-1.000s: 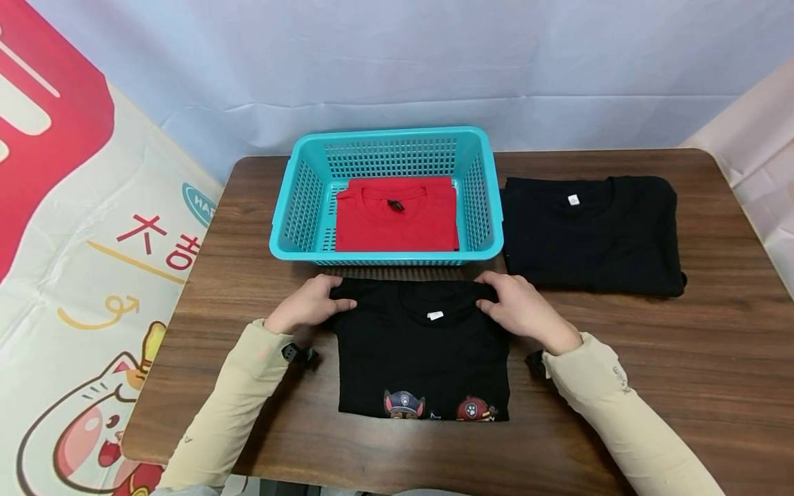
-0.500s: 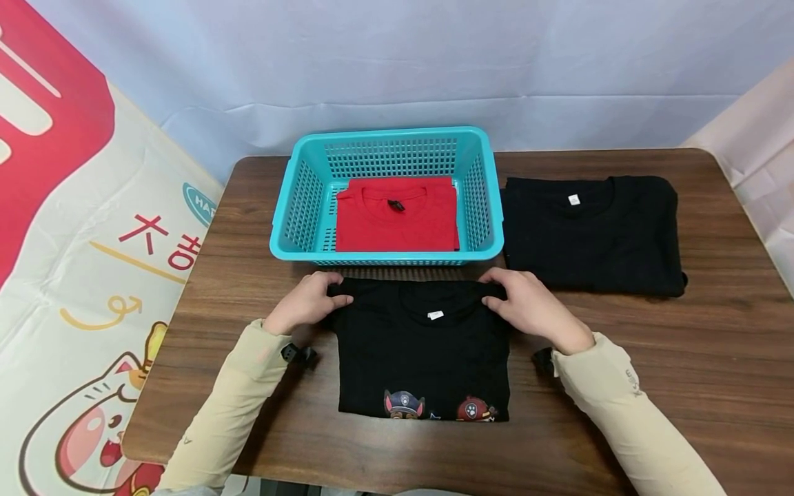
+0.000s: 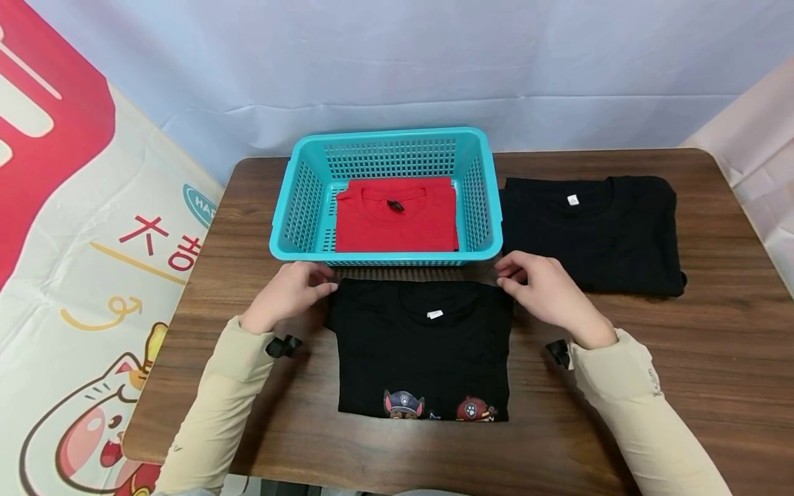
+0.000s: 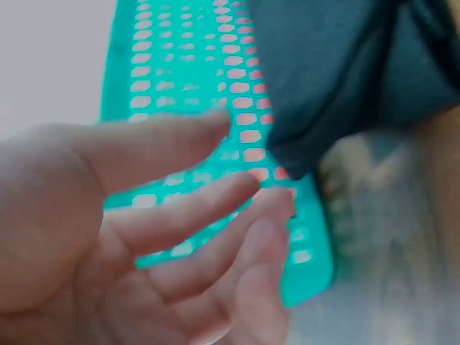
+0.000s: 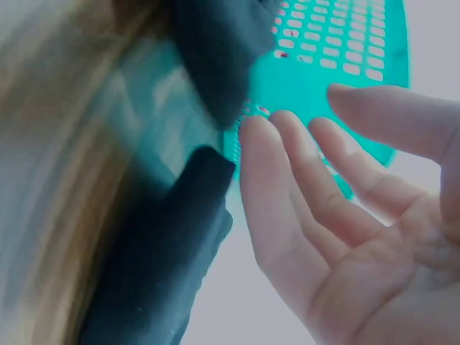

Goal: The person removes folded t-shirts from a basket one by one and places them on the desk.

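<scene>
Near centre: black T-shirt [image 3: 422,358], folded into a squared bundle, flat on the wood-grain table [image 3: 682,379], just to the near side of the turquoise basket [image 3: 384,259]. Laid with collar to the far side, white neck tag [image 3: 435,314] uppermost and printed cartoon heads [image 3: 403,405] cut across by the near fold; probably so placed to let the tabletop hold the layers flat and to keep the front in view.

Beside the bundle's far left corner: left hand [image 3: 287,293], thumb and fingers wide apart in the left wrist view, with no cloth between; contact at the thumb tip impossible to tell. Beside the far right corner: right hand [image 3: 548,288], thumb well apart from the loosely bent fingers, likewise holding nothing; contact again uncertain. Matched at opposite corners, presumably for even reach along the shoulders without creasing the cloth. On each forearm, at the cuff: small black wrist camera [image 3: 284,346].

Beyond the bundle: the basket, upright, long side parallel to the shirt's far edge, apparently so set to offer its top to both hands alike. Inside, flat on the basket floor: red T-shirt [image 3: 397,231], folded, collar far, dark neck tag [image 3: 395,205] up; likely kept level by the floor beneath. Far right, just beside the basket: second black garment [image 3: 589,234], folded, white label [image 3: 573,200] up, perhaps set sideways to stay apart from the near bundle. Behind: pale cloth backdrop [image 3: 397,55].
</scene>
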The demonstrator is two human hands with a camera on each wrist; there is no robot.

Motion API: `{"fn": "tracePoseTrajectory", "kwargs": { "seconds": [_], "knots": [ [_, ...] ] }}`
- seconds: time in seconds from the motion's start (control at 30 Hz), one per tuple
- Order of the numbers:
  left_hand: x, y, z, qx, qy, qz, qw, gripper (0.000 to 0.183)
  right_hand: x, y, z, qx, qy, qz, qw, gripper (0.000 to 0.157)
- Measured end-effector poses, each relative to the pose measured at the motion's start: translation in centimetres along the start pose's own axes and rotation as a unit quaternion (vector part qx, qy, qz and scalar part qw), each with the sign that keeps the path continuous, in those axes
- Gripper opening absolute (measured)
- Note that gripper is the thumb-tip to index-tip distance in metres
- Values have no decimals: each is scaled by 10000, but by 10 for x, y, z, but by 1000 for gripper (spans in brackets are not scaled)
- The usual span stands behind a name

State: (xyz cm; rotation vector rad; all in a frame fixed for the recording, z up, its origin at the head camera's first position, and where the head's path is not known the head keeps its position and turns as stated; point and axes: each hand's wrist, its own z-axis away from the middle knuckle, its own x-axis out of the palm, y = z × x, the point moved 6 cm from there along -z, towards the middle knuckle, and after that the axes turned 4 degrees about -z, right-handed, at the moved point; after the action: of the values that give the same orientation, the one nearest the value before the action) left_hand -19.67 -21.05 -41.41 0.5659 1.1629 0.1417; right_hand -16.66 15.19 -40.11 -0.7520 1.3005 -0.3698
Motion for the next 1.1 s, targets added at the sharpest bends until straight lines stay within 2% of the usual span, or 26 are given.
{"fn": "tracePoseTrajectory", "kwargs": {
  "seconds": [0.17,0.27,0.33,0.4,0.47,0.57,0.67,0.77,0.87,0.97,1.1],
  "knots": [
    [-8,5,6,656,-463,450,9958,30,-14,-2,1,141,357,-119,9992,18],
    [-16,12,11,1059,-644,965,9876,28,-21,-5,1,130,732,-171,9971,17],
    [-22,18,13,1239,-601,1319,9816,27,-26,-8,1,70,1081,-177,9940,15],
    [-28,22,12,1317,-387,1594,9776,25,-31,-11,0,12,1492,-195,9886,13],
    [-36,26,11,1352,2,1676,9765,24,-35,-13,-1,-44,1891,-258,9816,13],
    [-44,31,7,1427,723,1402,9771,22,-37,-18,-4,-143,2343,-520,9707,14],
    [-47,38,3,1535,1265,988,9750,20,-36,-26,-9,-337,2513,-785,9641,16],
    [-45,42,-4,1609,1481,737,9730,19,-30,-36,-16,-597,2410,-901,9645,16],
    [-42,46,-14,1482,1448,632,9762,20,-20,-44,-25,-840,2083,-862,9706,18],
    [-38,45,-26,1228,1278,527,9828,23,-7,-53,-35,-928,1521,-720,9814,21],
    [-33,42,-40,882,865,443,9914,34,8,-63,-52,-793,595,-59,9951,27]
  ]
}}
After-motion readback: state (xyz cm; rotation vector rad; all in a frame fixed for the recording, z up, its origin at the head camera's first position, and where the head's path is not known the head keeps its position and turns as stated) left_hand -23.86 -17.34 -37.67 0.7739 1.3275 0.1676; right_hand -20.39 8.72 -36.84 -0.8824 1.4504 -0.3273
